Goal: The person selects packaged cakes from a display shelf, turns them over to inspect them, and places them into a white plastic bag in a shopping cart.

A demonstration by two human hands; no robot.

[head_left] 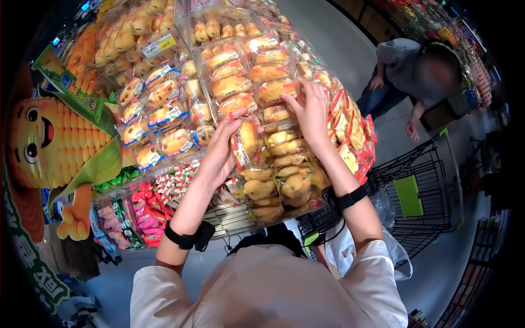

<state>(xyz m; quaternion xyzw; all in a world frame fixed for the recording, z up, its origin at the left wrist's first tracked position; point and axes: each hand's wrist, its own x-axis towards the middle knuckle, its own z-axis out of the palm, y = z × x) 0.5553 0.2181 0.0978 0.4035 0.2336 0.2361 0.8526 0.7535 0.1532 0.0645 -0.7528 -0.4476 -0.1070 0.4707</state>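
My left hand [220, 152] is closed at the side of a wrapped bread roll [248, 140], which stands more upright than the rolls around it. My right hand [310, 112] reaches over the neighbouring row, fingers apart, its fingertips at a wrapped bread roll [277, 89] with a red-printed label. Below that, another wrapped roll [276, 113] lies beside my right wrist. Nearer to me are clear packs of round yellow buns [295, 186], between my forearms. Both my wrists wear black bands.
Packs of buns with blue labels [165, 116] lie to the left, near a price tag [158, 46]. A corn-shaped figure [60, 136] stands at far left. Red-edged snack bags [350, 134] border the right side. Beyond are a shopping cart [407, 197] and another person [407, 68].
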